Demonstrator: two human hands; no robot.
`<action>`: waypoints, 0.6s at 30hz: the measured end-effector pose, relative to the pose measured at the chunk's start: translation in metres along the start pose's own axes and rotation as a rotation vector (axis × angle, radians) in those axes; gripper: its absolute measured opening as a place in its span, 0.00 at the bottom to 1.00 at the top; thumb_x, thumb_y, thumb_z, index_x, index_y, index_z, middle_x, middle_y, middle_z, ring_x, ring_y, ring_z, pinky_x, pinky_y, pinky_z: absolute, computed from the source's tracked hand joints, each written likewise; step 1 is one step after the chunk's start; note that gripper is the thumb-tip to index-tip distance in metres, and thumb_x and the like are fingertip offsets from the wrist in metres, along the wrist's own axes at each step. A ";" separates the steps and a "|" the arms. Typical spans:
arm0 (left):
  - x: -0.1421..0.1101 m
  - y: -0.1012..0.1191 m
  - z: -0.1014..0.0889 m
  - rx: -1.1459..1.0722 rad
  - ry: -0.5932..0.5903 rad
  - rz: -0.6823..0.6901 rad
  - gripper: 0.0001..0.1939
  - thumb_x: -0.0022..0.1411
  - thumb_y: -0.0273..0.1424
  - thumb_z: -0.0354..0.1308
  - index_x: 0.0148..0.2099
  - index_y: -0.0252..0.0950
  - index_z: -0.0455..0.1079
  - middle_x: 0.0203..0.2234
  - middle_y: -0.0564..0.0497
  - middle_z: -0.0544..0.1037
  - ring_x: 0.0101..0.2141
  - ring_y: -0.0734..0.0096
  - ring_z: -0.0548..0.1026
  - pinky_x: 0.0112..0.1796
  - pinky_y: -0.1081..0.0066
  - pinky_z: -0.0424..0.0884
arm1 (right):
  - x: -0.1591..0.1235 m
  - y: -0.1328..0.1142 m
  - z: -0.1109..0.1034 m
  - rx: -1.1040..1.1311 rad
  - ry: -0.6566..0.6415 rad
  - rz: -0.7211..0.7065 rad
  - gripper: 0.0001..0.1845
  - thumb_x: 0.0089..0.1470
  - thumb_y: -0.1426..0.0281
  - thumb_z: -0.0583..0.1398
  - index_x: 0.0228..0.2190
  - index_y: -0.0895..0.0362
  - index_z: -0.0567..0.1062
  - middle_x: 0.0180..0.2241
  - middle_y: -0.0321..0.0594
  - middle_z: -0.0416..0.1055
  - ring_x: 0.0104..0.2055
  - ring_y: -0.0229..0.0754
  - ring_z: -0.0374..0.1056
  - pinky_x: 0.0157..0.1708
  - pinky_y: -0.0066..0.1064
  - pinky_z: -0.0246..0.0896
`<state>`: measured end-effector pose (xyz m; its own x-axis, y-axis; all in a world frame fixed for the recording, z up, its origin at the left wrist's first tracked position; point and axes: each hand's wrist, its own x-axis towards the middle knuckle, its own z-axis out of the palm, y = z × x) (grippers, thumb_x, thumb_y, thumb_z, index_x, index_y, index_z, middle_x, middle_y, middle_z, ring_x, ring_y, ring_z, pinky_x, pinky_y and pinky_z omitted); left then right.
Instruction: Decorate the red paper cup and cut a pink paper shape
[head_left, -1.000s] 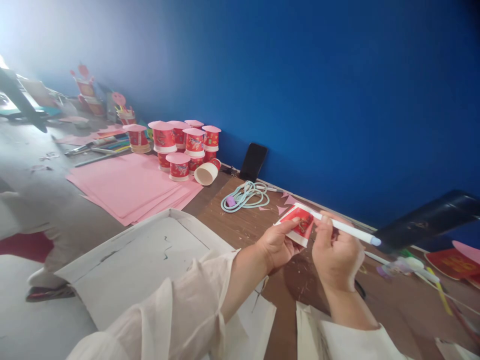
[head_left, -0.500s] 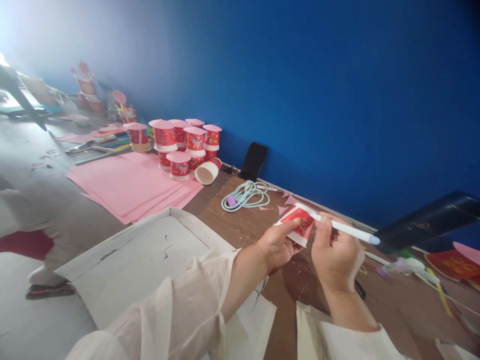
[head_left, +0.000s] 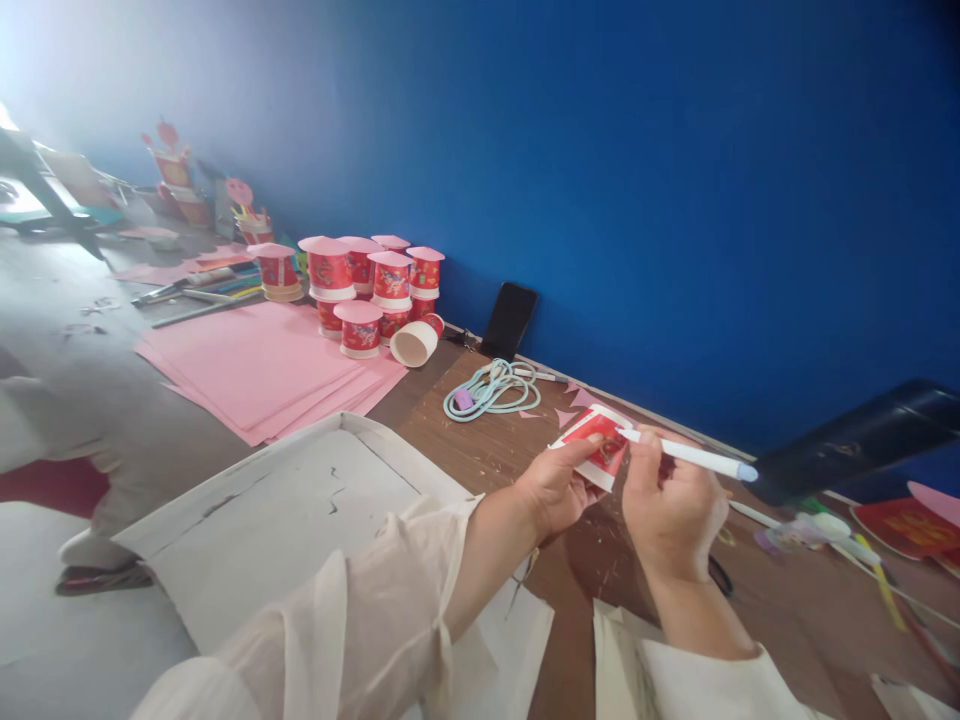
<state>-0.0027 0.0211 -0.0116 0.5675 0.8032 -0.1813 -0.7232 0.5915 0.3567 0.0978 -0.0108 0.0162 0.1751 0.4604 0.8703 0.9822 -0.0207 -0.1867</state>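
Note:
My left hand (head_left: 559, 487) is closed around a red and white paper cup (head_left: 598, 462), its thumb pressed on the red printed side. In my right hand (head_left: 671, 510) is a white marker pen (head_left: 697, 458) with a pale blue end. The marker's tip meets the red side of the cup near its upper right edge; whether it touches is hard to tell. Both hands are above the brown table. Behind them, red cups with pink paper tops (head_left: 330, 268) stand grouped by the wall, and one cup (head_left: 415, 345) lies on its side.
Pink paper sheets (head_left: 255, 365) lie left of a coiled light-blue cord (head_left: 491, 392). A phone (head_left: 510, 320) leans on the blue wall. A large white board (head_left: 300, 520) sits under my left arm. At right are a black cylinder (head_left: 862, 440) and a yellow stick (head_left: 885, 590). Someone's leg (head_left: 112, 500) shows at left.
The marker's tip has shifted slightly down on the cup's side, away from the edge. Both hands keep their hold, and the view has moved very little.

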 end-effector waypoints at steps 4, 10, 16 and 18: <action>-0.001 0.001 0.001 0.011 0.007 -0.007 0.16 0.49 0.31 0.69 0.42 0.35 0.76 0.36 0.49 0.80 0.39 0.66 0.75 0.45 0.67 0.67 | 0.000 0.001 0.001 0.009 0.012 -0.015 0.19 0.60 0.63 0.55 0.31 0.63 0.80 0.23 0.49 0.76 0.26 0.46 0.69 0.29 0.33 0.58; -0.002 0.001 0.001 -0.011 0.006 0.009 0.15 0.49 0.30 0.70 0.41 0.35 0.76 0.35 0.50 0.80 0.39 0.67 0.76 0.46 0.67 0.67 | 0.000 0.001 0.001 -0.014 0.007 -0.014 0.20 0.60 0.62 0.55 0.26 0.61 0.79 0.21 0.47 0.74 0.25 0.45 0.68 0.29 0.34 0.57; -0.001 0.000 0.001 -0.011 0.015 0.014 0.14 0.48 0.30 0.70 0.40 0.36 0.76 0.34 0.50 0.80 0.40 0.64 0.76 0.46 0.67 0.66 | -0.001 0.002 0.002 -0.023 0.002 -0.020 0.20 0.60 0.61 0.54 0.25 0.60 0.78 0.21 0.47 0.73 0.25 0.45 0.68 0.29 0.34 0.59; -0.001 0.000 0.001 -0.010 0.021 0.013 0.14 0.48 0.29 0.70 0.39 0.35 0.76 0.33 0.50 0.80 0.39 0.65 0.76 0.46 0.67 0.66 | -0.002 0.004 0.003 -0.025 0.002 -0.024 0.20 0.60 0.61 0.55 0.27 0.61 0.78 0.23 0.48 0.74 0.26 0.46 0.69 0.30 0.35 0.59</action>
<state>-0.0027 0.0205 -0.0103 0.5496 0.8122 -0.1956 -0.7345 0.5813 0.3503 0.1009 -0.0093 0.0121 0.1516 0.4592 0.8753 0.9875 -0.0316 -0.1544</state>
